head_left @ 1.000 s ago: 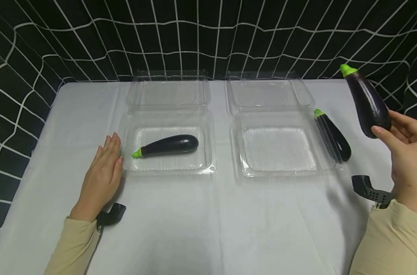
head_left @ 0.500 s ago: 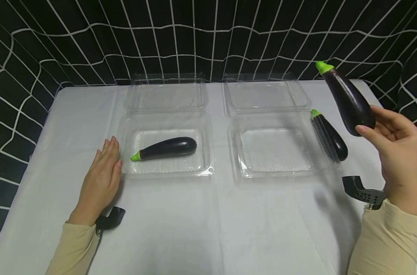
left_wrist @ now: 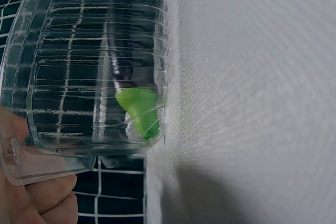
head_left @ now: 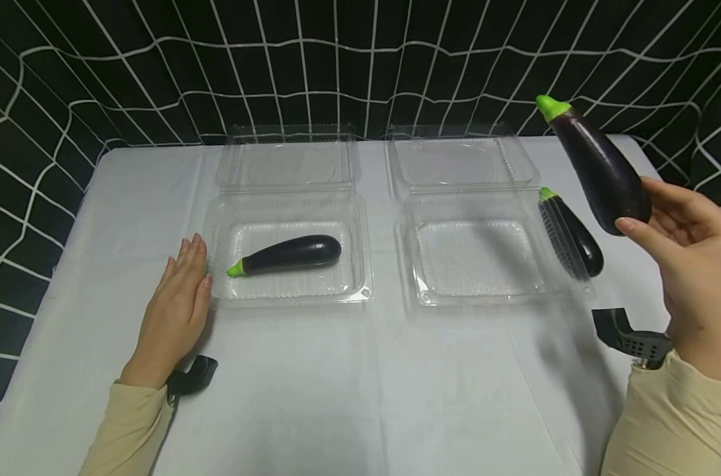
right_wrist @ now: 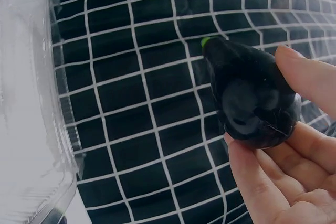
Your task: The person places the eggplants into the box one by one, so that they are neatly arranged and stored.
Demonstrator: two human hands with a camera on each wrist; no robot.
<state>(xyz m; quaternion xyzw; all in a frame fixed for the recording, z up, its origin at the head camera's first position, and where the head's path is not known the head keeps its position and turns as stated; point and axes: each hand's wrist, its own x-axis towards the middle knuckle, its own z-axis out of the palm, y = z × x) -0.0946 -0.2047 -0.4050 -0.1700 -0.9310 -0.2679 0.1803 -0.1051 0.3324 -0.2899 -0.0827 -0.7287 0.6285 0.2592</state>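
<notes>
My right hand [head_left: 696, 258] pinches the thick end of a dark purple eggplant [head_left: 601, 168], held above the table with its green stem tip up and to the left. In the right wrist view, thumb and fingers grip the rounded end of that eggplant [right_wrist: 249, 98]. My left hand [head_left: 172, 307] lies with straight fingers along the left edge of the left clear plastic clamshell container [head_left: 360, 291]. A second eggplant [head_left: 295, 254] lies inside this container, stem to the left. Through the container wall, its green stem [left_wrist: 140, 108] shows in the left wrist view.
Another open clamshell container [head_left: 425, 291] stands to the right, its lid [head_left: 455, 162] folded back. A third eggplant [head_left: 577, 235] lies on the table against its right side. White cloth [head_left: 336, 396] covers the table, with dark white-lined fabric [head_left: 354, 73] behind and at the sides.
My right hand has carried the eggplant leftward, nearer to the right container, mostly in the first half second. My left hand keeps its place beside the left container.
</notes>
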